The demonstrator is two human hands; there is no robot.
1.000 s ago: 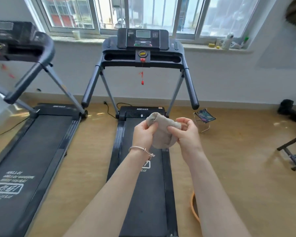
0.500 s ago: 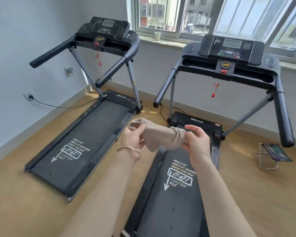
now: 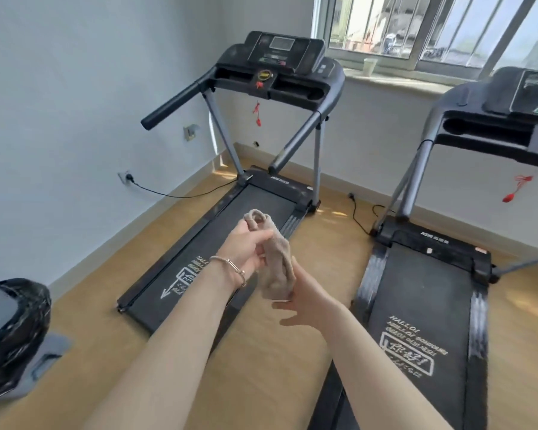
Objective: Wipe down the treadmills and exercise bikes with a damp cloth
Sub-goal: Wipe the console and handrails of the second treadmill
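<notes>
Hanging above the corner treadmill point(image 3: 199, 259), the cloth point(image 3: 277, 268) was gripped up top by left hand point(image 3: 246, 246) fingers, right hand point(image 3: 306, 302) fingers slack underneath; folding it flat before wiping looked wise.

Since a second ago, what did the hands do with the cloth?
The right hand let go of the cloth and opened under its hanging end. The left hand keeps hold, now with the cloth hanging down instead of stretched sideways. The view swung left; both treadmills stayed put.
</notes>
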